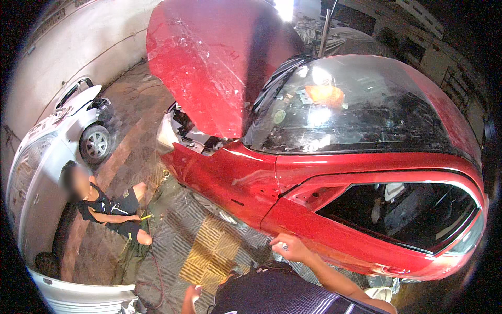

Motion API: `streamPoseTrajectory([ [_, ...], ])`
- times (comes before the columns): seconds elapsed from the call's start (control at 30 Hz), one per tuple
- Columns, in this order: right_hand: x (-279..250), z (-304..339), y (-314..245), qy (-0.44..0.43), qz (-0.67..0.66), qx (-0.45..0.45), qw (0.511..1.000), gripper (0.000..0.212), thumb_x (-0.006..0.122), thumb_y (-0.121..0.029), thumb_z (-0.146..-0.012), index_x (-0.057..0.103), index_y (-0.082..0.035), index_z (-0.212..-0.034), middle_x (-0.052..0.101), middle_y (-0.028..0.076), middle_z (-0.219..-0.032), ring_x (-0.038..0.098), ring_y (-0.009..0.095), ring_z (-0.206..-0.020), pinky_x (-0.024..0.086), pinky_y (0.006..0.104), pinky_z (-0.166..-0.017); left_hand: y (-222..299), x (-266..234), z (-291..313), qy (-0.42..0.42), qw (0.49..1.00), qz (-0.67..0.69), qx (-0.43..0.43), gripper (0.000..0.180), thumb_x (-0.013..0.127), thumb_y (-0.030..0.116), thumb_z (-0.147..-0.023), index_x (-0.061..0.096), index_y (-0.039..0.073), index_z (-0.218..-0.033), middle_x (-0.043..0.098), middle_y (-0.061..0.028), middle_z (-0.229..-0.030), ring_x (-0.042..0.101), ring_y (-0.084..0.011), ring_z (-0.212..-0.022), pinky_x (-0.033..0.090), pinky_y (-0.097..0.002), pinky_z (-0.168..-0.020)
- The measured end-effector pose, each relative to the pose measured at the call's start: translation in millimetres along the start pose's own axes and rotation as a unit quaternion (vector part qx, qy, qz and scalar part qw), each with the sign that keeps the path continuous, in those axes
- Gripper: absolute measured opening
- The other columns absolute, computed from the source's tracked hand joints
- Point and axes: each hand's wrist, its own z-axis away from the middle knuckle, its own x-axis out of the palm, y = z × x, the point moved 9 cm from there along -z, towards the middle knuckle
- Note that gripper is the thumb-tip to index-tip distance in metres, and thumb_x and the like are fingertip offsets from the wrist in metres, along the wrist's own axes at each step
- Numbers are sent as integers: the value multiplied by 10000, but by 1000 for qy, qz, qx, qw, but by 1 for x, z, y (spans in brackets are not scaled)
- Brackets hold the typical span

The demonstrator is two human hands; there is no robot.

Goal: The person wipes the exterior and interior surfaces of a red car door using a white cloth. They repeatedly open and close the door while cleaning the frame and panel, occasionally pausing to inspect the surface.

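Observation:
My right hand (291, 247) is raised beside the front door (308, 230) of a red car, near the seam with the fender (230, 178). Its fingers are curled, and a small pale spot shows among them; I cannot make out what it is. Whether the fingertips touch the paint is unclear. Low in front of me, my left hand (192, 297) is partly in view, its fingers bent round something too small to name. The car's hood (204, 63) stands raised, and its windshield (345, 110) is dusty, with an orange patch on it.
On the left another person (107, 206) sits low by a silver car (39, 172), holding a thin yellow item (147, 216). A red hose (158, 267) crosses the tiled floor (209, 251). A pale panel (86, 295) lies at the lower left.

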Motion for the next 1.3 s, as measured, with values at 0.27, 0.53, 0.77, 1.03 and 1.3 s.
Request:
streamPoseTrajectory([
  [0.27, 43, 130, 172, 53, 70, 296, 951, 313, 710, -328, -821, 667, -54, -966, 687, 122, -814, 658, 233, -666, 527, 382, -627, -75, -5, 8, -47, 993, 23, -109, 210, 654, 178, -862, 689, 50, -1025, 719, -120, -891, 669, -214, -747, 513, -369, -637],
  [0.53, 69, 295, 321, 110, 41, 433, 894, 180, 741, -154, -767, 632, -21, -712, 641, 78, -614, 615, 152, -520, 474, 298, -434, -110, -21, -7, -53, 988, -66, -126, 394, 649, 309, -854, 654, 51, -1152, 718, -139, -959, 692, -243, -802, 543, -369, -690],
  [0.77, 108, 329, 269, 126, 128, 436, 882, 278, 801, -223, -711, 609, -33, -644, 639, 97, -613, 602, 180, -552, 492, 367, -538, 73, -70, 33, -2, 936, 329, 126, 466, 589, 52, -890, 505, 113, -1345, 675, -76, -941, 624, -168, -712, 521, -322, -640],
  [1.03, 151, 321, 256, -197, 349, 144, 905, 207, 711, -235, -746, 686, -31, -713, 678, 137, -680, 650, 272, -580, 507, 426, -566, 518, -259, 197, -216, 533, 496, 651, 830, 484, 14, -923, 48, 375, -1530, 116, -166, -1593, 617, -191, -786, 479, -283, -655],
  [1.3, 101, 291, 232, 239, -197, 406, 860, 90, 597, 14, -799, 608, 39, -885, 635, 117, -672, 653, 223, -575, 507, 324, -478, 553, -89, 193, -240, 775, 70, 581, 429, 542, 108, -955, 481, 42, -1375, 553, -103, -1346, 642, -161, -955, 509, -288, -759],
])
